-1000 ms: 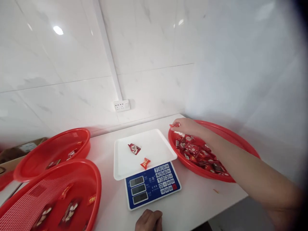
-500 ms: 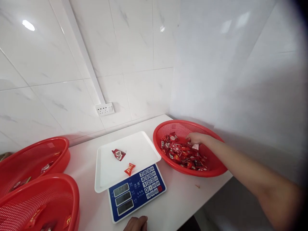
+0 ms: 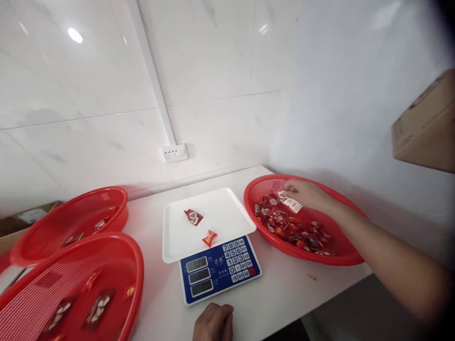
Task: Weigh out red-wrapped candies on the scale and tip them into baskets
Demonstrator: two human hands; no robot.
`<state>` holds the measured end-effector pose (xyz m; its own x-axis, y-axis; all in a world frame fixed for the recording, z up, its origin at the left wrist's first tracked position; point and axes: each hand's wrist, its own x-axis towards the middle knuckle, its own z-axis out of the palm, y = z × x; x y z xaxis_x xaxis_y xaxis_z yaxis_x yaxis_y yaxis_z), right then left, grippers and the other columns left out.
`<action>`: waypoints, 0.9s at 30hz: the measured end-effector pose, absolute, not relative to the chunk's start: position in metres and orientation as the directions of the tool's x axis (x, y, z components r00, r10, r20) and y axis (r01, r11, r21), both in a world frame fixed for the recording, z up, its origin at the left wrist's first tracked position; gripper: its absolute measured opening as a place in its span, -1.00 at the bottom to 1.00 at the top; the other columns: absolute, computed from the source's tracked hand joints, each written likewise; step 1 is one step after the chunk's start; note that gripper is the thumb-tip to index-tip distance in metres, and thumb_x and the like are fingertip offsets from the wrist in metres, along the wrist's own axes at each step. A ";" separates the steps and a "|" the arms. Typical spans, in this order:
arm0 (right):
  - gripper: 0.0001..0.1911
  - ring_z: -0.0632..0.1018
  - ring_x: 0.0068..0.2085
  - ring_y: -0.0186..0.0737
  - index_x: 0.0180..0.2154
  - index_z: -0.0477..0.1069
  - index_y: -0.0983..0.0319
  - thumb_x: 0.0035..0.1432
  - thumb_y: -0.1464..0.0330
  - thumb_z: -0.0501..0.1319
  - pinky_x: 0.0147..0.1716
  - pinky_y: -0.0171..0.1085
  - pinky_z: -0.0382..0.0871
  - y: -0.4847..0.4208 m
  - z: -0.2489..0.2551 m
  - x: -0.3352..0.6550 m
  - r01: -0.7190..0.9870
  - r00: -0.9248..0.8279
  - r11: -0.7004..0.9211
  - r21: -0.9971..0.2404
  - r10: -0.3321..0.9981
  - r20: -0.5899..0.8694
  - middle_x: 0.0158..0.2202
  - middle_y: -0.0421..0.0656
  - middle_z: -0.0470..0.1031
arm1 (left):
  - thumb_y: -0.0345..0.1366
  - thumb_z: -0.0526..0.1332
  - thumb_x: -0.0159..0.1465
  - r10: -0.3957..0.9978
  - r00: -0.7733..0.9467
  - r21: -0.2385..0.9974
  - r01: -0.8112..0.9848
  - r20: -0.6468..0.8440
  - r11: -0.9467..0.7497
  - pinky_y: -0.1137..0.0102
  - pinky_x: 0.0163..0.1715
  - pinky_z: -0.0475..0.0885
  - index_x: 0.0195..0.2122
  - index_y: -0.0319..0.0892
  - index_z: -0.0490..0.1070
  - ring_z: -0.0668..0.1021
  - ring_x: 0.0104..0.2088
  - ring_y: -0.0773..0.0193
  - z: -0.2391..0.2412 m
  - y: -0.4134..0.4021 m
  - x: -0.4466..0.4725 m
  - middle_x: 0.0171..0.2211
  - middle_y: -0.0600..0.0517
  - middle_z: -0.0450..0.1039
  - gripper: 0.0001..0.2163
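My right hand (image 3: 302,192), reaching over the red basket (image 3: 284,247) on the right, pinches a white-and-red candy packet (image 3: 292,204). Below it lies a heap of small red wrapped candies (image 3: 302,237). My left hand (image 3: 213,323) rests with curled fingers on the table, just in front of the blue-and-white digital scale (image 3: 220,272); I see nothing in it. On the scale's white tray (image 3: 227,213) lie a dark red candy packet (image 3: 194,217) and a smaller orange-red wrapped candy (image 3: 209,238).
Two more red baskets stand at the left, a near one (image 3: 137,265) and a far one (image 3: 122,208), with a few packets in each. A cardboard box (image 3: 426,125) shows at upper right. A wall socket (image 3: 175,152) is behind the scale. A small scrap (image 3: 312,277) lies near the table edge.
My right hand has lifted a little from the heap with the white-and-red candy packet now plainly in its fingers. The view has swung, bringing the cardboard box in. My left hand stays curled.
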<state>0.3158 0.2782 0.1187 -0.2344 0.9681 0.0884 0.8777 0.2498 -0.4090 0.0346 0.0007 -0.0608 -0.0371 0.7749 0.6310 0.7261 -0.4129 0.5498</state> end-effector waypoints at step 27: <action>-0.57 0.47 0.06 -0.18 0.12 0.27 0.14 0.23 0.20 0.05 -0.03 -0.20 0.39 0.201 0.088 0.123 0.378 -0.429 0.366 -0.851 0.883 0.189 0.13 -0.08 0.40 | -0.45 0.07 0.26 0.884 0.077 0.594 0.713 0.460 -0.372 0.44 -0.47 0.41 -0.22 -0.12 0.41 0.53 -0.45 0.27 -0.026 -0.015 0.031 -0.44 0.02 0.51 -0.83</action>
